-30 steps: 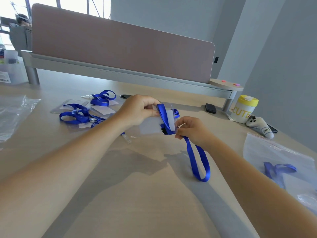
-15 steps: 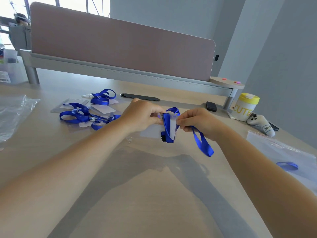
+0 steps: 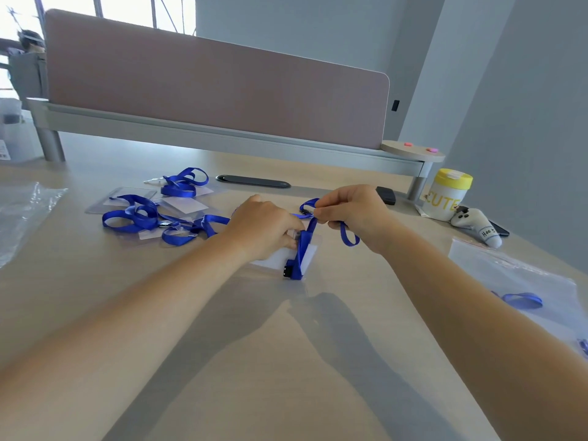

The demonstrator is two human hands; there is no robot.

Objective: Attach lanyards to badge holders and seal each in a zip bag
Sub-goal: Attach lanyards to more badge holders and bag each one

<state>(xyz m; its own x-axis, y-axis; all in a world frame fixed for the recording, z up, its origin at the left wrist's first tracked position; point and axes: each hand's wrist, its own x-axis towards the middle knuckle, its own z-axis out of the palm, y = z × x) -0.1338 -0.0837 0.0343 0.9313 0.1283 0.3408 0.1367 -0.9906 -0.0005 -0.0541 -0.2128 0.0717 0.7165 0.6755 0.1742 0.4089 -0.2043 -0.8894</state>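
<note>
The left hand [image 3: 264, 227] covers the near-left part of the clear badge holder [image 3: 310, 254], so its fingers' grip on it cannot be made out. The right hand [image 3: 353, 211] hides where the blue lanyard [image 3: 304, 246] runs between its fingers. The lanyard's clip by the right thumb is too small to read. The zip bag [image 3: 521, 281] at right passes under the right forearm, and another plastic bag [image 3: 19, 214] is cut off by the left edge.
</note>
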